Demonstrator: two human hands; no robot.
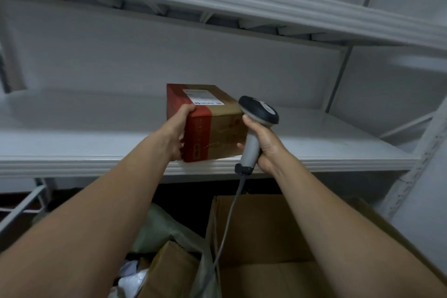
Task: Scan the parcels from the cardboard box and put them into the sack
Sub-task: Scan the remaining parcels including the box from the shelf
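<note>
while the left hand (180,130) grips the parcel (217,126) by its near left corner at the front edge of the shelf (72,143), the right hand (262,145) is closed round the handle of the scanner (258,110), whose head sits just beside the parcel's upper right edge. the white label (202,97) faces up, left of that head, so the scan likely needs the head tipped leftward. the parcel is brown card with a red left end; the sack (159,227) and cardboard box (266,237) lie below.
</note>
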